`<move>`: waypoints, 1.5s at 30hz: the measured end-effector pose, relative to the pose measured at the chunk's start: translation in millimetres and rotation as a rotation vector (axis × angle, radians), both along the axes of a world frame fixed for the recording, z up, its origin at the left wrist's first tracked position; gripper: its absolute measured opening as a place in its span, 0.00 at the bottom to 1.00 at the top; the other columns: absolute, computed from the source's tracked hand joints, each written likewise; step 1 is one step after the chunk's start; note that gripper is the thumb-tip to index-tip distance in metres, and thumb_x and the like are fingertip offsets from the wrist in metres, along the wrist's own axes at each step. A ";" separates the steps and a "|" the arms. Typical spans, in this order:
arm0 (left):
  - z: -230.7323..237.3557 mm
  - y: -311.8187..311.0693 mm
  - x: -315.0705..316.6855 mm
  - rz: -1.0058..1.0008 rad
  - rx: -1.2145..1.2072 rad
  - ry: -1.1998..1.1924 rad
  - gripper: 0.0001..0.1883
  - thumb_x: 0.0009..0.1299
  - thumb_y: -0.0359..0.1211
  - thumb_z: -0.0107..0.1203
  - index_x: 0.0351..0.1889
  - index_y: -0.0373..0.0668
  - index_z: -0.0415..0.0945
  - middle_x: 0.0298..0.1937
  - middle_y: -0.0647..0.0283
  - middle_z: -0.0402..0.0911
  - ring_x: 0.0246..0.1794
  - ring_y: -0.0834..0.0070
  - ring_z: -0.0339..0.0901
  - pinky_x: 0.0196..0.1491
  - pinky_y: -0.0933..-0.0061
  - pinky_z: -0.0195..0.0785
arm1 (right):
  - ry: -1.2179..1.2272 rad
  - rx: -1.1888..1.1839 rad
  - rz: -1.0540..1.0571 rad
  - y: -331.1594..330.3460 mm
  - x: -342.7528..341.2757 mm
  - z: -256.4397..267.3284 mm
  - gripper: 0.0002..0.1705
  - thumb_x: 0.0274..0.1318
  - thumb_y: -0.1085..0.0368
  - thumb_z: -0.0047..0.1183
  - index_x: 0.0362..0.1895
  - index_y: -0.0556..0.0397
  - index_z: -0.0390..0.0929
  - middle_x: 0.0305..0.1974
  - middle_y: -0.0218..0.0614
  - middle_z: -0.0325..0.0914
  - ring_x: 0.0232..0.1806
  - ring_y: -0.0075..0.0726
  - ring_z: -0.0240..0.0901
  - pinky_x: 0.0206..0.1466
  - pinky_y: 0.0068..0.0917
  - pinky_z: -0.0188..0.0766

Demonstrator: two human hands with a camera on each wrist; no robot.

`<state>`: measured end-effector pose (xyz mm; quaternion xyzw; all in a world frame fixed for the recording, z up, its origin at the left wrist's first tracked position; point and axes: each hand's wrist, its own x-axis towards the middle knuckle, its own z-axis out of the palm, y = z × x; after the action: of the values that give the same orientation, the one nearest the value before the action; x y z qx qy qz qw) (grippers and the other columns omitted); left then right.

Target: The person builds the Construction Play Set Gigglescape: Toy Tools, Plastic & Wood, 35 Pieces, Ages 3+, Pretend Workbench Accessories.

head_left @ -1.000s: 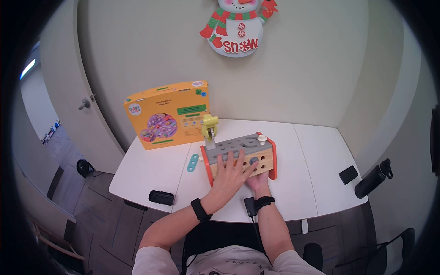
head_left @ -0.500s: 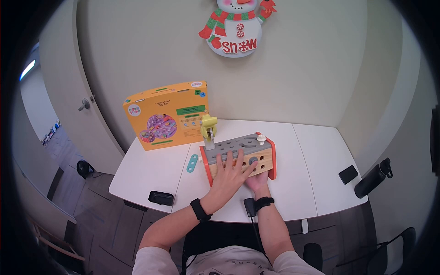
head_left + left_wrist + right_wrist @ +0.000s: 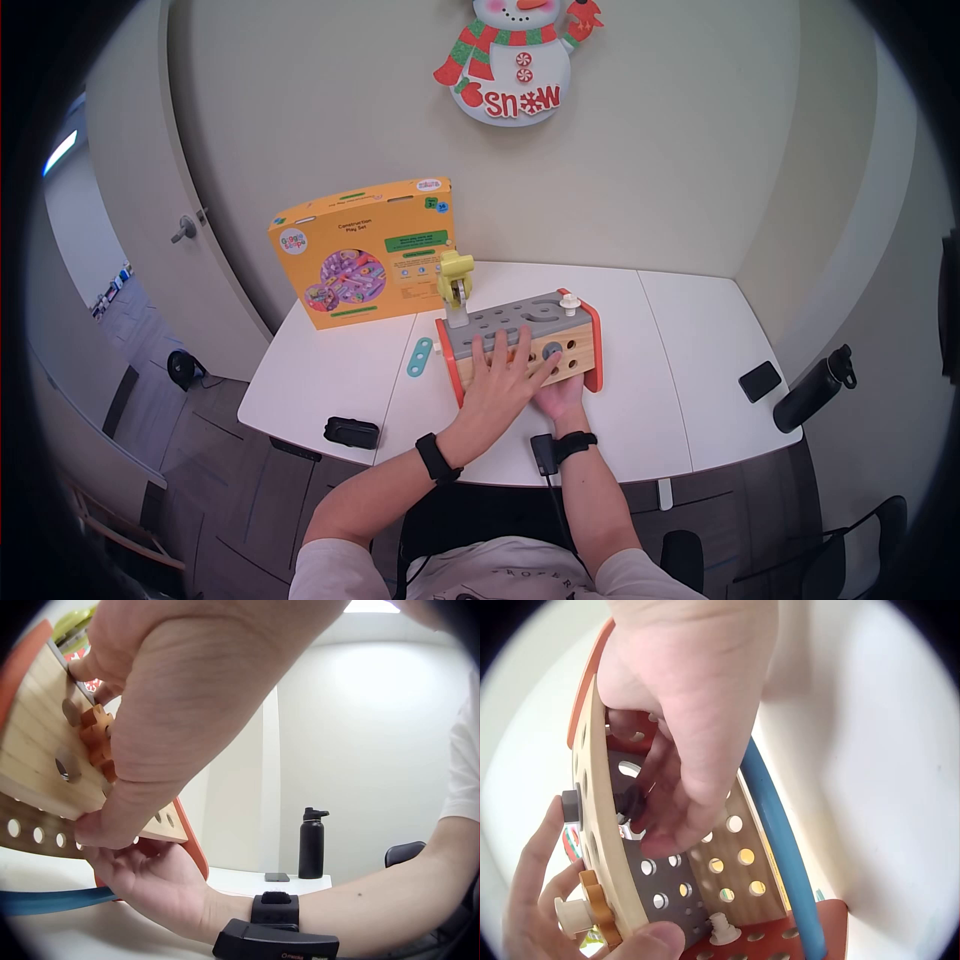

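Note:
A wooden toy toolbox (image 3: pixel 500 313) with a grey top and orange-red ends sits before me. My left hand (image 3: pixel 495 392) grips its front panel, thumb at the lower edge and fingers spread up the face. One fingertip touches the head of a dark grey bolt (image 3: pixel 571 806). From below, my right hand (image 3: pixel 705 727) reaches inside the box; its fingers pinch the dark inner end of that bolt, partly hidden. Beside the left fingers, an orange toy nut (image 3: pixel 598 907) sits on a white bolt (image 3: pixel 571 915) through the panel. A blue handle bar (image 3: pixel 784 847) runs along the box.
A lime-green toy piece (image 3: pixel 457 265) stands on the box's left end, a white screw (image 3: pixel 571 303) on its right. A teal strip (image 3: pixel 420 356) lies left. Around stand a yellow carton (image 3: pixel 350 225), black case (image 3: pixel 352 431), phone (image 3: pixel 760 381) and black bottle (image 3: pixel 812 392).

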<state>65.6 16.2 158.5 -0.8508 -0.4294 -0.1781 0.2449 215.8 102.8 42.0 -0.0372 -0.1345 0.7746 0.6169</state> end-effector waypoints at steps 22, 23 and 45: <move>0.0 0.0 -0.3 0.006 -0.006 0.013 0.38 0.71 0.25 0.55 0.79 0.66 0.65 0.76 0.41 0.64 0.71 0.38 0.67 0.68 0.24 0.57 | -0.002 0.050 -0.053 -1.5 -1.2 1.6 0.38 0.78 0.37 0.33 0.79 0.44 0.60 0.76 0.42 0.64 0.77 0.51 0.62 0.79 0.57 0.62; 0.2 -0.1 -0.3 0.006 -0.005 0.013 0.38 0.71 0.25 0.55 0.79 0.66 0.65 0.76 0.41 0.64 0.71 0.38 0.67 0.68 0.24 0.56 | -0.007 0.051 -0.055 -1.4 -1.1 1.7 0.38 0.78 0.37 0.33 0.79 0.44 0.60 0.76 0.42 0.64 0.77 0.51 0.62 0.79 0.57 0.62; 0.6 -0.8 -0.5 0.000 0.006 0.005 0.38 0.70 0.25 0.55 0.79 0.65 0.66 0.77 0.41 0.63 0.71 0.38 0.67 0.68 0.25 0.57 | -0.004 0.028 -0.022 -8.0 -4.5 12.1 0.40 0.76 0.33 0.33 0.79 0.43 0.60 0.76 0.42 0.64 0.76 0.53 0.63 0.79 0.57 0.62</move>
<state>65.1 15.4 159.1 -0.8506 -0.4281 -0.1772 0.2484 211.3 94.8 54.0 -0.0316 -0.1458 0.7657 0.6256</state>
